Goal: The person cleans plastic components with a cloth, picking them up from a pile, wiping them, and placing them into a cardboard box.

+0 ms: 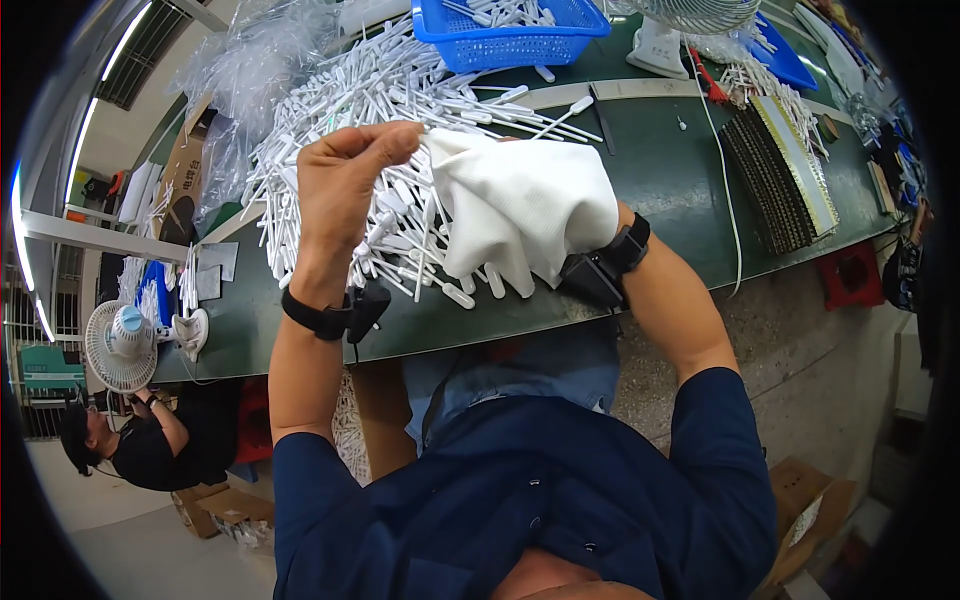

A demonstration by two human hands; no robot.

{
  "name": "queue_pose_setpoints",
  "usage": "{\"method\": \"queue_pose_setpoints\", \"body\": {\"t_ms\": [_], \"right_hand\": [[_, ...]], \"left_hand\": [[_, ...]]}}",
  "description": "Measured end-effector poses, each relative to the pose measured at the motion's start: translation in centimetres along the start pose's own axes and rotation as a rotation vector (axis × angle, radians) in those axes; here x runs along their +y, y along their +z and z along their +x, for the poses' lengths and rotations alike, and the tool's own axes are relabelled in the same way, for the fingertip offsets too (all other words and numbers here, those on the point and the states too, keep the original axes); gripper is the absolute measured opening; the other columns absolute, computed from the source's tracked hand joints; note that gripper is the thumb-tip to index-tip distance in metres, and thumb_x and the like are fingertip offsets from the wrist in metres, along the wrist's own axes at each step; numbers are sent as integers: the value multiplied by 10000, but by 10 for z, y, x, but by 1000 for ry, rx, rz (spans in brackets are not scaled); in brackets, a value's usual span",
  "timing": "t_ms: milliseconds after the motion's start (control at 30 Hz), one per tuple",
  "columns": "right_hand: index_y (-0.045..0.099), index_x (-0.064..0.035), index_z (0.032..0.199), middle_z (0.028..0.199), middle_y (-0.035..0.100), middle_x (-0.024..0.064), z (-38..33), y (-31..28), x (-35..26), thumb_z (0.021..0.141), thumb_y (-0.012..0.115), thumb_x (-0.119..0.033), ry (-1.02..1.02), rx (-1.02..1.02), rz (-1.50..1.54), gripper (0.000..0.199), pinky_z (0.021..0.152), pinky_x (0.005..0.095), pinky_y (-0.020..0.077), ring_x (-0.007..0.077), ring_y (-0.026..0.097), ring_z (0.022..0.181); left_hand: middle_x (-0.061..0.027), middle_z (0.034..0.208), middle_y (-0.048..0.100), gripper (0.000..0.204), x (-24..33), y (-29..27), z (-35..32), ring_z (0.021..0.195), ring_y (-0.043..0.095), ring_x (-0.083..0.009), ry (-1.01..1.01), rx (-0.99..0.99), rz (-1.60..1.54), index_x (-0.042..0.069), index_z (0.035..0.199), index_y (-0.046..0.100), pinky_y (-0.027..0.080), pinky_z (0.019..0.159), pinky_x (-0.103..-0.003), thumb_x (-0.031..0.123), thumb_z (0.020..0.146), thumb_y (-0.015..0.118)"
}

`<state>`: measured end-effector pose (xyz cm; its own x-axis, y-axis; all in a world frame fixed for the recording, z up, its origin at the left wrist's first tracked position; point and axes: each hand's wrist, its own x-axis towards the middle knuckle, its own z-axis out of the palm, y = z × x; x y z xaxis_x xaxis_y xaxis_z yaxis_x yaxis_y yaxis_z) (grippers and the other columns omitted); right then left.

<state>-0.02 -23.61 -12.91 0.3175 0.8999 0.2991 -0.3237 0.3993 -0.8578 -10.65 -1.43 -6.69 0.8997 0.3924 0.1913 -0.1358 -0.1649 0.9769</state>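
My left hand point(345, 190) is raised over the dark green table point(680, 180), fingers pinched together on a corner of a white cloth point(520, 205). The cloth drapes over my right hand, which is hidden under it; only its wrist with a black band point(610, 262) shows. Below both hands lies a big heap of white plastic dropper-like sticks point(390, 110), spread across the table.
A blue plastic basket point(510, 35) with more white sticks stands at the back. A small white fan point(665, 35) and a stack of dark ridged strips point(780, 170) sit to the right. Clear plastic bags point(240, 70) lie back left. Another person point(150, 440) sits at lower left beside a fan point(120, 345).
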Motion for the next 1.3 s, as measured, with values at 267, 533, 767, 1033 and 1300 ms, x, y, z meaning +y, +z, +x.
{"method": "queue_pose_setpoints", "body": {"t_ms": [267,533,767,1033,1300], "right_hand": [[528,-3,1410,1334,615,131,1,10,-9,965,628,-142,-133,35,-614,476,981,335,503,205,629,1139],[564,-20,1393,1333,616,139,0,-9,10,985,575,-124,-97,57,-321,421,985,323,495,208,621,1151],[563,-27,1397,1320,620,143,0,-17,13,989,572,-140,-2,48,-313,423,976,312,495,206,627,1132],[555,-30,1406,1273,650,137,1,-2,-20,989,577,-152,-87,59,-761,435,941,309,509,194,646,1089],[550,18,1385,1318,624,151,4,-14,9,995,563,-147,-28,67,-703,424,943,309,506,187,639,1113]], "left_hand": [[-156,1009,754,134,1,-10,5,836,722,-184,-2,-52,-128,-26,1000,751,580,799,-289,59,897,739],[-155,1055,746,120,22,-36,10,888,723,-181,219,77,-28,-17,1015,749,576,790,-272,40,917,710],[-77,957,752,120,26,-21,1,847,683,-109,156,-211,284,-6,1015,761,541,799,-234,39,913,713],[-84,902,757,175,50,-65,32,822,686,-109,110,-140,392,-24,1033,752,536,795,-217,58,879,759],[-128,1187,698,480,31,-15,130,844,674,-155,316,134,6,-105,1238,524,541,782,-269,174,918,746]]}}
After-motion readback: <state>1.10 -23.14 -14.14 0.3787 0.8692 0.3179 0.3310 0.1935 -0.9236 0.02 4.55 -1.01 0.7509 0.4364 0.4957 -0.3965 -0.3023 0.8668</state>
